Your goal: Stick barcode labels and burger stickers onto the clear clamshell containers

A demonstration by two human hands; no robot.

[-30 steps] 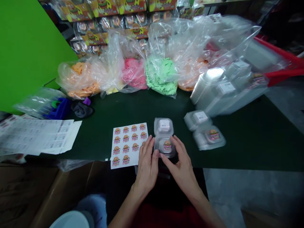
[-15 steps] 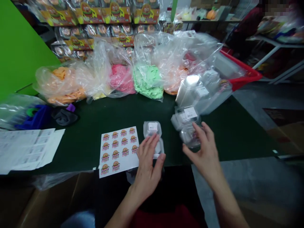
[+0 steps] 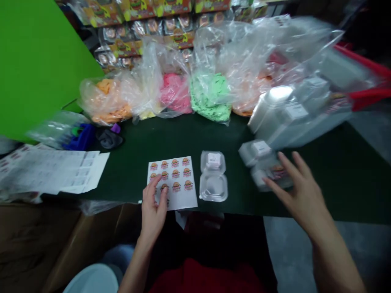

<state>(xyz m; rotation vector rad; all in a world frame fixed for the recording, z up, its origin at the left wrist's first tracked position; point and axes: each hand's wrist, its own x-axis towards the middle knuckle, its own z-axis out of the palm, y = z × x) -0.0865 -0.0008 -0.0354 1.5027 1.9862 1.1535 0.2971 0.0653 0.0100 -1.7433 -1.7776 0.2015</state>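
My left hand [image 3: 154, 209] rests over the lower left part of a white sheet of burger stickers [image 3: 175, 197]. Its thumb and fingers are apart, with nothing visible between them. Right of the sheet lies an unfolded clear plastic clamshell box [image 3: 214, 187], with a small white label on its far half. My right hand [image 3: 301, 189] is open beside a small group of clear clamshell boxes [image 3: 270, 169]. Its fingertips are close to the nearest box, which bears a burger sticker; blur hides whether they touch.
Stacked clear boxes [image 3: 284, 114] stand behind my right hand, near a red crate [image 3: 369, 95]. Bags of orange, pink [image 3: 175, 93] and green [image 3: 214, 97] material line the table's back. Printed sheets [image 3: 61, 169] and a blue tape dispenser [image 3: 80, 137] lie left. Packaged burger toys [image 3: 177, 36] fill the background.
My left hand has moved left from the unfolded clamshell box to the sticker sheet. My right hand remains open beside the grouped boxes. The view has shifted.
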